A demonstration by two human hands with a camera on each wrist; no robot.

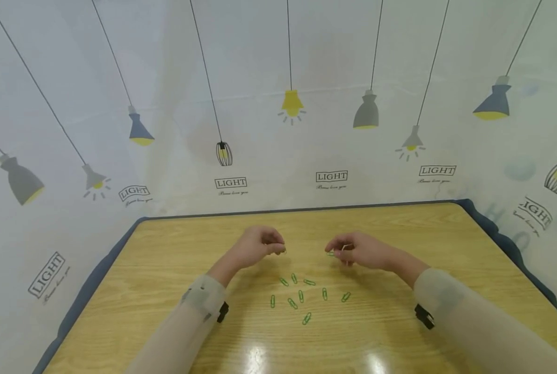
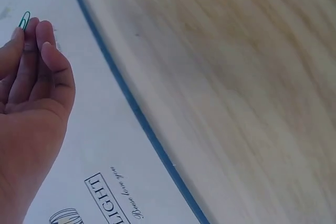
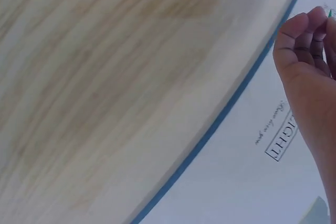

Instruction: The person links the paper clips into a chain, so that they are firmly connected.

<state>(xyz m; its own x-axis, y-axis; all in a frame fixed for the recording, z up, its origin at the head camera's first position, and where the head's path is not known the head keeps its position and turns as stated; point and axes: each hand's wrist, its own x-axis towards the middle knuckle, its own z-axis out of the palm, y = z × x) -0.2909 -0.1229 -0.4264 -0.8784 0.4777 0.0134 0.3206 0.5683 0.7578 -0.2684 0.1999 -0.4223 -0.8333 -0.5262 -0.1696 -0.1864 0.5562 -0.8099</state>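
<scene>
My left hand (image 1: 259, 245) pinches a green paper clip (image 2: 24, 20) between thumb and fingertips, and one looped end sticks out past them. Across a short gap, my right hand (image 1: 359, 249) pinches another green paper clip (image 1: 330, 254); in the right wrist view only a sliver of green shows at the fingertips, the rest being hidden. Both hands are over the middle of the wooden table, facing each other. Nearer the front, several loose green paper clips (image 1: 301, 296) lie scattered flat on the wood, spaced apart from one another.
The wooden table (image 1: 166, 291) has a dark blue edge (image 1: 260, 212) at the back and sides. Behind it hangs a pale wall covering (image 1: 260, 62) printed with lamps and lettering. A dark band (image 1: 223, 312) sits at the left wrist, another (image 1: 424, 317) at the right.
</scene>
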